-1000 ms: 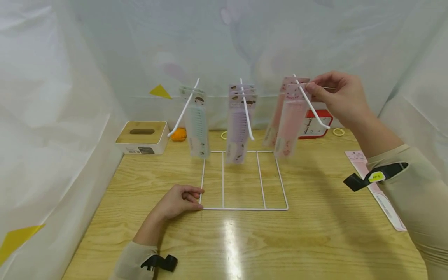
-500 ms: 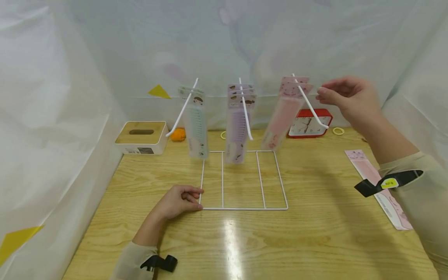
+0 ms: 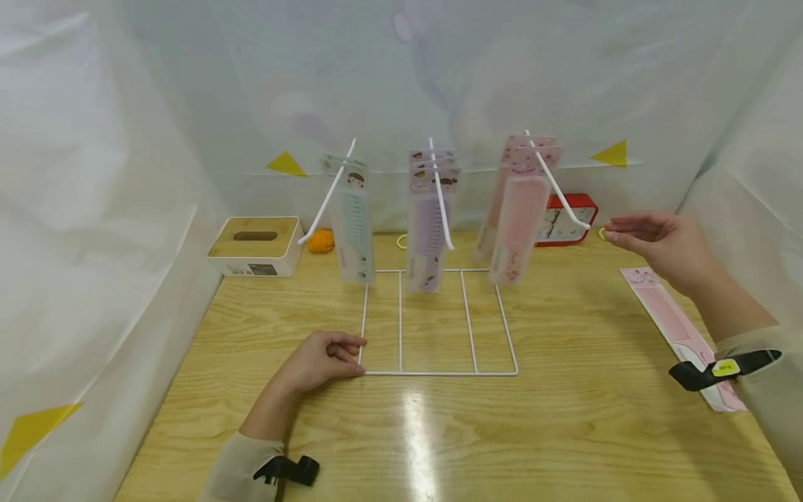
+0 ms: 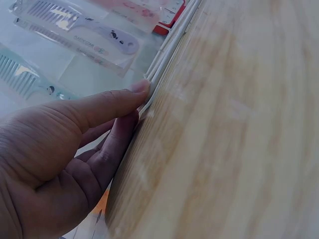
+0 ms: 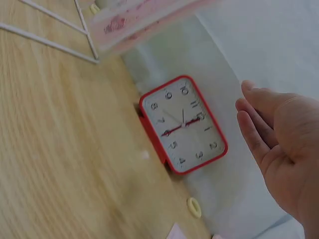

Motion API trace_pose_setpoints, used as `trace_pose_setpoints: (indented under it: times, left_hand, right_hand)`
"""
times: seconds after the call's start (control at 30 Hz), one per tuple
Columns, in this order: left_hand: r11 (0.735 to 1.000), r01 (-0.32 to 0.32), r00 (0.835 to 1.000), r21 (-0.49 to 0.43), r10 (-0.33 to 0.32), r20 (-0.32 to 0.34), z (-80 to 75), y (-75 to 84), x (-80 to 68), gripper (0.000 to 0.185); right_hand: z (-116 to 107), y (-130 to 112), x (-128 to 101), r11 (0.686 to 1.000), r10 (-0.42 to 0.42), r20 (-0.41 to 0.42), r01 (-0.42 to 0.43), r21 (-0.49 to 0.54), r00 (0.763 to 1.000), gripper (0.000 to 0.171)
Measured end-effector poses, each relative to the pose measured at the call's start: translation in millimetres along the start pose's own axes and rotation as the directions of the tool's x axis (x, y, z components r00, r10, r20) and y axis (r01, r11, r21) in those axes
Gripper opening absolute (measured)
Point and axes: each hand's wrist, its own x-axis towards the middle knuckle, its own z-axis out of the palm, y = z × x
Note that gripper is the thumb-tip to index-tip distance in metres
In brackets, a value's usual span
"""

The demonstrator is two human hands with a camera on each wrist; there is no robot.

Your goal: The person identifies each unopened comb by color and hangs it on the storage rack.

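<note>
A white wire display rack (image 3: 439, 374) stands on the table, with three prongs jutting forward. Carded combs hang from them: green combs (image 3: 355, 223) on the left, purple combs (image 3: 426, 230) in the middle, pink combs (image 3: 521, 223) on the right. My left hand (image 3: 321, 359) pinches the front left corner of the rack's base; in the left wrist view, the thumb and fingers meet at the white wire. Out to the right of the prongs, my right hand (image 3: 670, 252) is in the air, holding nothing, fingers extended. Below it another packaged pink comb (image 3: 666, 314) lies on the table.
A red alarm clock (image 5: 183, 124) stands behind the pink combs, beside a yellow ring (image 5: 194, 207). At the back left are a tissue box (image 3: 256, 245) with a wooden lid and an orange ball (image 3: 321, 241). Pale sheeting (image 3: 207, 104) encloses the table.
My right hand has let go of the front pink comb's card and moved right and down. That comb swung back and now hangs beside the other. My left hand stays put.
</note>
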Motion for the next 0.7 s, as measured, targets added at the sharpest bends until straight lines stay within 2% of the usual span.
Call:
trace_pose_setpoints:
  times: [0.27, 0.57, 0.7]
  left_hand:
    - [1.0, 0.011, 1.0, 0.009, -0.011, -0.011, -0.2, 0.1, 2.4, 0.046]
    - [1.0, 0.012, 1.0, 0.008, -0.012, -0.012, -0.7, -1.0, 2.7, 0.046]
    - [1.0, 0.016, 1.0, 0.005, -0.016, -0.012, 0.0, -0.5, 1.4, 0.046]
  right_hand:
    - [-1, 64, -1, 0.996, -0.093, 0.003, 0.093, 0.011, 0.996, 0.031]
    - [-13, 115, -8, 0.996, -0.09, -0.02, 0.091, 0.025, 0.996, 0.025]
    - [-16, 129, -14, 0.999, -0.034, 0.012, 0.035, -0.03, 0.999, 0.025]
